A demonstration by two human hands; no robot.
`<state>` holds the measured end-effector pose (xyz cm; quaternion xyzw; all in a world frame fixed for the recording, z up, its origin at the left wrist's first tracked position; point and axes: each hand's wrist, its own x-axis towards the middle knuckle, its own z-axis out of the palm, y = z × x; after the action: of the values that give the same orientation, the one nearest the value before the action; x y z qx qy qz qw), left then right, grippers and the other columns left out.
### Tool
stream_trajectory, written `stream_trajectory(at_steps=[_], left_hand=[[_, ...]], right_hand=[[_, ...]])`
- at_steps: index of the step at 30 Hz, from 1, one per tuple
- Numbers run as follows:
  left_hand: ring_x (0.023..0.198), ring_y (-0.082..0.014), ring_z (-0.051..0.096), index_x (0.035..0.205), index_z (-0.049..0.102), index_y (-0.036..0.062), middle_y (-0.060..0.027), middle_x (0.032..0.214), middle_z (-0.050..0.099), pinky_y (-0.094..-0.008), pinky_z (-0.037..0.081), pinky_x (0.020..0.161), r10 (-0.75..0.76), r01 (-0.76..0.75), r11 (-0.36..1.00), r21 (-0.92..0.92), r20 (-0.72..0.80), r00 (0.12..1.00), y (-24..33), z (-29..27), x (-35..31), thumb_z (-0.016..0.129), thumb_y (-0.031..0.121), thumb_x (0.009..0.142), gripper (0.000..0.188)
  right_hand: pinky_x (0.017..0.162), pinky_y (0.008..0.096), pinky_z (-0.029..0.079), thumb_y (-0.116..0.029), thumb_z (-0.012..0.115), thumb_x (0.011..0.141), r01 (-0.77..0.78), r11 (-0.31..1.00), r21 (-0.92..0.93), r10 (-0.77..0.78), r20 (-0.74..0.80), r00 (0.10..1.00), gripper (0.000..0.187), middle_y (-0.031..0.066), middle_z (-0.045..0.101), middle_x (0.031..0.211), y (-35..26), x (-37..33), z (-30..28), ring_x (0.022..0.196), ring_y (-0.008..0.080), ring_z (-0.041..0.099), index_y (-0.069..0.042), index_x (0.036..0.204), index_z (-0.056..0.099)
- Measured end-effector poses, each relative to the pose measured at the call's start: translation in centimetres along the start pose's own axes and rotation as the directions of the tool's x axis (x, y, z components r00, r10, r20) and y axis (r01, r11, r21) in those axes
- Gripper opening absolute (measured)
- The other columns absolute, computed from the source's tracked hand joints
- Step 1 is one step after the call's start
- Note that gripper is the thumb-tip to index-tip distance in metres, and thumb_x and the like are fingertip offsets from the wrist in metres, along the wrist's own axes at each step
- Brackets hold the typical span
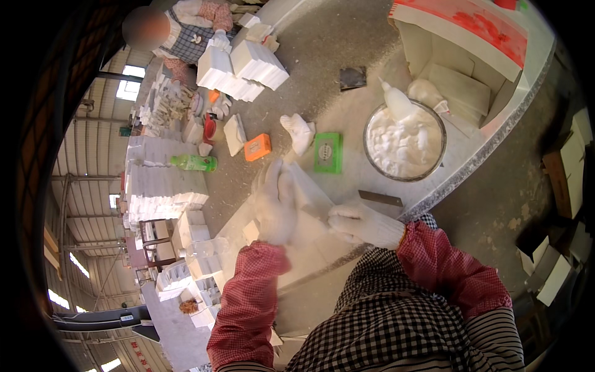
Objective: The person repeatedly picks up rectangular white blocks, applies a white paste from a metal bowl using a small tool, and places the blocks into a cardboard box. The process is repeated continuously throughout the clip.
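Observation:
A thin white flat piece [310, 197] lies between my two white-gloved hands over the near part of the table. My left hand [276, 201] is at its left edge, fingers pointing away from me and smeared by motion, so its grip is unclear. On the other side, my right hand [367, 224] has its fingers together and bent at the near right corner of the piece. Just beyond that hand rests a flat dark metal blade [380, 198]. Farther off are a green box [328, 153], a crumpled white glove [298, 133] and an orange box [257, 147].
A round bowl of white paste [403, 144] holds a white squeeze bottle [397, 102]. Behind it stands an open carton [462, 34]. Stacked white boards [164, 173] and a green bottle [194, 163] are on the left. A co-worker [195, 31] handles white stacks [238, 71] at the far left.

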<state>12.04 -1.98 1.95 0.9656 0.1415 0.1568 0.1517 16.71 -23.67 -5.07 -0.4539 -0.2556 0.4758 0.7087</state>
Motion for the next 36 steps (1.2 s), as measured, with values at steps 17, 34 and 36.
stream_trajectory(at_steps=[17, 34, 36], left_hand=[[0.126, -0.0448, 0.056, 0.134, 0.063, 0.0000, -0.0259, 0.134, 0.063, -0.0498, 0.043, 0.111, 0.010, -0.009, 1.000, 0.016, -0.010, 1.000, -0.3, 0.1, 0.0, 0.056, 0.017, 0.102, 0.037], [0.126, -0.0444, 0.055, 0.135, 0.063, 0.0012, -0.0243, 0.134, 0.063, -0.0497, 0.043, 0.110, 0.013, -0.013, 1.000, 0.005, -0.018, 1.000, -0.7, 0.3, 0.1, 0.055, 0.016, 0.101, 0.038], [0.126, -0.0444, 0.055, 0.135, 0.063, 0.0011, -0.0244, 0.134, 0.063, -0.0498, 0.043, 0.110, 0.014, -0.014, 1.000, 0.022, -0.011, 1.000, -0.6, 0.3, 0.1, 0.055, 0.016, 0.101, 0.038]], right_hand=[[0.058, 0.0234, 0.032, -0.035, 0.050, 0.111, 0.047, 0.999, -0.025, -0.048, -0.035, 0.998, 0.037, -0.0066, 0.046, 0.073, -0.2, 2.4, 0.4, 0.065, 0.0037, 0.040, -0.009, 0.085, 0.055], [0.062, 0.0226, 0.034, -0.033, 0.049, 0.111, 0.105, 0.994, -0.012, -0.106, -0.069, 0.992, 0.035, -0.0057, 0.046, 0.074, -1.2, 3.4, 0.6, 0.067, 0.0048, 0.042, -0.009, 0.086, 0.056], [0.062, 0.0229, 0.034, -0.033, 0.049, 0.110, 0.103, 0.994, -0.032, -0.105, -0.080, 0.991, 0.035, -0.0055, 0.046, 0.074, -1.1, 3.1, 0.8, 0.067, 0.0050, 0.042, -0.009, 0.086, 0.055]])
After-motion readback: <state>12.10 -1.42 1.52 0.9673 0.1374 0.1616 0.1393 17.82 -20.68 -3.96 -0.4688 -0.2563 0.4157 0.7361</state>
